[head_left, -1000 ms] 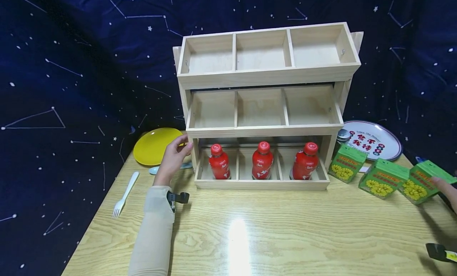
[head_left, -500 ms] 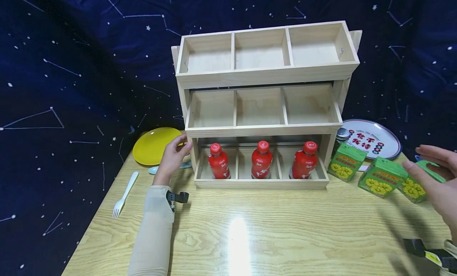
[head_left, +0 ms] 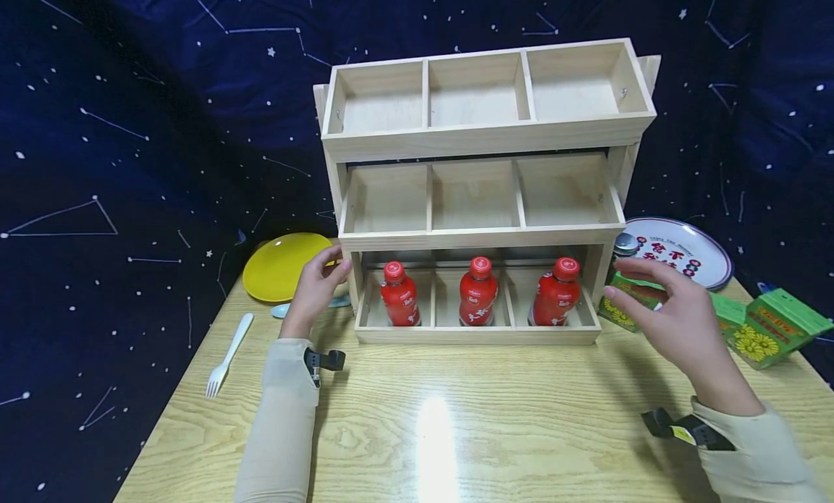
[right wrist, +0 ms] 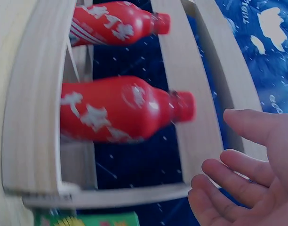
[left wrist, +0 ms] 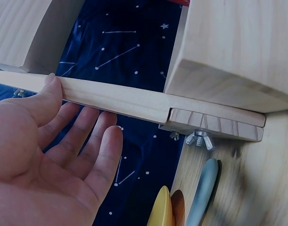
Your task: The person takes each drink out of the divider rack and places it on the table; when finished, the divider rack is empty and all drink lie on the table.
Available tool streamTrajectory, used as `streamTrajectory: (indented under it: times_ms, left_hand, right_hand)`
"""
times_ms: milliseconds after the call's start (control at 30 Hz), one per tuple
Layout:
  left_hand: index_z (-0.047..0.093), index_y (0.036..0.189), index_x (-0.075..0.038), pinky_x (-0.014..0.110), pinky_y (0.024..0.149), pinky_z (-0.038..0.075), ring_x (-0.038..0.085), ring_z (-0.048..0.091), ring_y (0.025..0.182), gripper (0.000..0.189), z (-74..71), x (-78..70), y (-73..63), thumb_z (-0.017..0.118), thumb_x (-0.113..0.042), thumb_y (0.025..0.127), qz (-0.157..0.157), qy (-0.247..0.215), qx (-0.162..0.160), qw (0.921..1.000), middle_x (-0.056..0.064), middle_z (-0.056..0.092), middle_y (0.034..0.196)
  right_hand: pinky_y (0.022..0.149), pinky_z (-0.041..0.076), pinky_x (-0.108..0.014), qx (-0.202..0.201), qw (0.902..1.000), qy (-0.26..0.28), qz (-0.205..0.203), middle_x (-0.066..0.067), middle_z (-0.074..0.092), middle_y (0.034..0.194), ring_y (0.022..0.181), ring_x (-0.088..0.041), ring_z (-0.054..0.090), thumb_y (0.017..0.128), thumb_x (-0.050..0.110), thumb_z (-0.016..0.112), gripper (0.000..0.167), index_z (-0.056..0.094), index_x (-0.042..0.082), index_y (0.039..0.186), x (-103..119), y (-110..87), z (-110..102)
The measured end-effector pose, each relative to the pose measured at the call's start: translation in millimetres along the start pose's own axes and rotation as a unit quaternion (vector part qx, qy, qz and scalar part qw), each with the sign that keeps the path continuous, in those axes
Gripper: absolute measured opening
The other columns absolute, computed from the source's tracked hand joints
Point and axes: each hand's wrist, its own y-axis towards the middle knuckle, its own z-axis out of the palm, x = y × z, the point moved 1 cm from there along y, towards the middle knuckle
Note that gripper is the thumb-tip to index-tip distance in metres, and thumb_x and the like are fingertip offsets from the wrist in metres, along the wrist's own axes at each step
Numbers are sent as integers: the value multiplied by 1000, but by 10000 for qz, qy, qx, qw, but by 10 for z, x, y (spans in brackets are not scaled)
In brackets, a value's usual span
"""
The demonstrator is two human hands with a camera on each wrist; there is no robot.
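Note:
A three-tier wooden shelf [head_left: 482, 238] stands on the table, each tier split into three compartments. My left hand [head_left: 313, 289] holds its left upright post [left wrist: 116, 98], the thumb on the front edge and the fingers behind. In the bottom tier, red bottles [head_left: 478, 298] with red caps stand upright, one per compartment. My right hand [head_left: 680, 318] hovers with nothing in it by the shelf's lower right side, fingers spread apart from the thumb. It partly covers two green boxes with yellow flowers; a third green box [head_left: 778, 329] stands farther right.
A yellow plate [head_left: 283, 268], a light blue spoon [head_left: 280, 310] and a pale fork [head_left: 228, 357] lie left of the shelf. Behind the green boxes are a white plate [head_left: 706, 260] with red writing and a metal lid-like item [head_left: 626, 244]. Dark starry cloth [head_left: 163, 163] hangs behind.
My right hand has left the rightmost green box and moved left to the shelf's right side. My left hand stays on the post.

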Motion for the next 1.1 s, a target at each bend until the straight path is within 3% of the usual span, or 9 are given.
streamTrajectory:
  times_ms: [133,300,467,567,800,1100]
  left_hand:
    - [49,144,-7,39,97,51,29,57,120,49,3,-9,-4,59,-26,100,-4,45,-3,10000,13,53,139]
    - [50,143,-8,40,97,51,28,57,119,49,-2,34,5,59,-27,100,13,36,-32,10000,12,54,138]
    - [51,143,-7,41,98,51,29,57,119,48,-3,28,-2,59,-27,100,61,23,-26,10000,12,54,137]
    - [50,143,-8,41,98,51,29,57,120,49,-2,29,2,59,-28,99,56,48,-15,10000,12,54,138]
    - [49,144,-9,42,100,49,30,55,122,48,-1,17,13,58,-25,100,-99,25,31,9999,13,52,141]
    - [45,145,0,41,100,49,34,54,123,46,21,-265,-118,55,-16,102,-95,141,90,9998,20,50,141]
  right_hand:
    - [82,45,-4,147,9995,154,-226,-16,63,124,100,8,54,88,21,77,48,61,6,131,14,101,186]
    - [81,45,-3,305,9988,326,-213,-15,63,124,100,1,57,89,21,76,49,60,5,132,50,208,360]
    - [78,45,-3,484,9983,266,-167,-19,63,122,103,-26,63,90,23,75,52,57,4,134,64,245,506]
    - [77,42,-1,417,9987,175,-228,-20,64,119,101,-33,63,90,22,75,50,58,3,133,65,249,562]
    - [76,42,-2,23,9994,182,-295,-20,66,113,96,-29,63,90,15,75,40,63,1,125,76,248,603]
    - [78,45,-6,-585,9960,465,-500,-15,68,110,90,0,58,85,0,76,37,66,-1,120,181,218,493]
